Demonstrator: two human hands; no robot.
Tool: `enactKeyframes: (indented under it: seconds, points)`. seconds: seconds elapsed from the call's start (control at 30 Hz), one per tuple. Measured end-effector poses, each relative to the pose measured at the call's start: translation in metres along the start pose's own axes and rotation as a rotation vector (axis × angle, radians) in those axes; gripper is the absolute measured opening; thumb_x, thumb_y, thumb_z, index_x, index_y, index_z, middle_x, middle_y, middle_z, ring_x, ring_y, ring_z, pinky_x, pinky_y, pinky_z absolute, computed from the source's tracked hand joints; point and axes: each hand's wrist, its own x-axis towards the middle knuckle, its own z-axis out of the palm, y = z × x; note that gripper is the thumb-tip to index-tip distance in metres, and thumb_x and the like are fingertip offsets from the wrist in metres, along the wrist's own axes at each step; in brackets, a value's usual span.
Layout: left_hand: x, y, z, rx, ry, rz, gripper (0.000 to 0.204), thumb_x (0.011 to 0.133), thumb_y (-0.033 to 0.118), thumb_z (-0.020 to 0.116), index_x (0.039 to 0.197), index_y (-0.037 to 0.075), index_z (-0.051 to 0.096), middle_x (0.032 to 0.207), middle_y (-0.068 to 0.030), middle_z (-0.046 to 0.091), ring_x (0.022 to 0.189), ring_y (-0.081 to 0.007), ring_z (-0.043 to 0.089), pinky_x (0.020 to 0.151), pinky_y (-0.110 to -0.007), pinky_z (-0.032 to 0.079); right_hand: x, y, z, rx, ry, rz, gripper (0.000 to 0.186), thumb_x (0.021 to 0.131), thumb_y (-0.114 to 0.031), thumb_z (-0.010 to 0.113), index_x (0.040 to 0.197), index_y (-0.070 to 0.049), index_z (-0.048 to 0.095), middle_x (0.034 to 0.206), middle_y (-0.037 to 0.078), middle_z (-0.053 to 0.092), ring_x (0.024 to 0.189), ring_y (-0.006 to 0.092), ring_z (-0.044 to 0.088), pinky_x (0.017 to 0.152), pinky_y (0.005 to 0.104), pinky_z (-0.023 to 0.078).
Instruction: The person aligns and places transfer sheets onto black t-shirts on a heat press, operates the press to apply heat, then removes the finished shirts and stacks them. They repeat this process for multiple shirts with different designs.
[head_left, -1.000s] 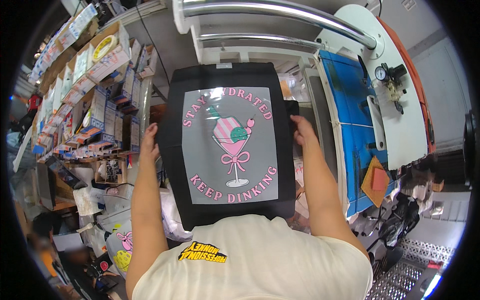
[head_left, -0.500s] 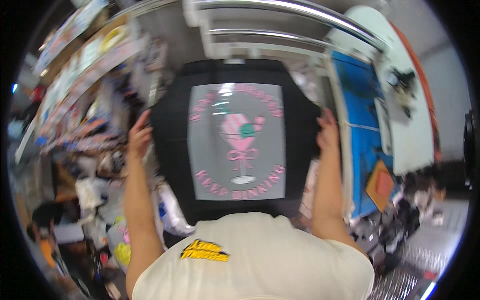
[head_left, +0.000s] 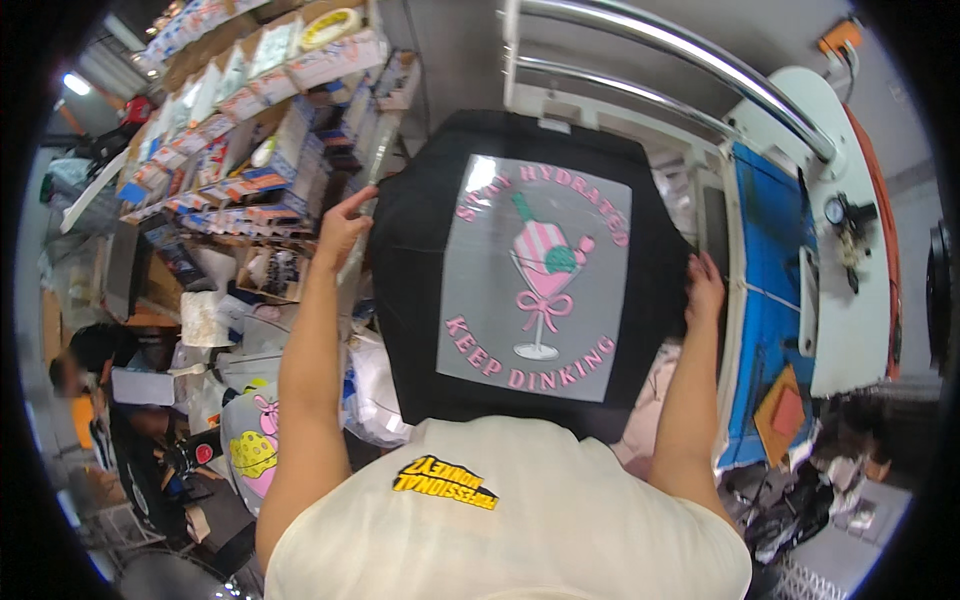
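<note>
A black shirt [head_left: 412,290] lies spread out in front of me, its collar end at the far side. On it rests a shiny clear transfer film [head_left: 480,290] with a pink, white and green cocktail-glass design [head_left: 540,275] and curved pink lettering above and below. My left hand [head_left: 345,230] is at the shirt's left edge, fingers apart, the extended forefinger touching the cloth. At the right edge is my right hand [head_left: 705,288], its fingers stretched out and slightly bent beside the cloth. The surface under the shirt is hidden.
Polished metal bars [head_left: 640,95] of a white-framed machine stand beyond the shirt. A blue panel [head_left: 775,270] and a pressure gauge [head_left: 835,210] are at the right. Shelves of boxes [head_left: 250,180] rise at the left. Another person [head_left: 100,350] is at the far left.
The view has turned, so the shirt and both hands appear farther right and slightly tilted. The picture is sharper now. Both hands stay at the shirt's side edges.
</note>
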Motion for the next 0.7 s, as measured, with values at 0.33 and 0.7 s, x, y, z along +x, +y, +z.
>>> enactKeyframes:
  seconds: [0.33,0.7]
  points:
    - [-0.202,0.037,0.124,0.732,-0.003,0.586,0.022,0.08,-0.001,0.072,0.101,0.006,0.074,0.111,-0.0099,0.07,0.112,-0.0324,0.063,0.103,-0.045,0.044,-0.176,-0.075,-0.098,-0.869,0.44,-1.149,0.015,0.088,-0.004,0.072,0.101,-0.008,0.077,0.104,0.011,0.075,0.097,0.0269,0.07,0.085,0.037,0.056]
    - [-0.168,-0.051,0.089,-0.312,0.314,-0.557,0.032,0.1,0.023,0.064,0.128,0.009,0.067,0.118,-0.0098,0.069,0.112,-0.0222,0.064,0.096,-0.039,0.051,-0.194,-0.017,-0.094,-0.564,-0.14,-0.299,0.023,0.103,-0.025,0.063,0.112,-0.005,0.069,0.096,0.007,0.074,0.083,0.0154,0.07,0.079,0.0309,0.054]
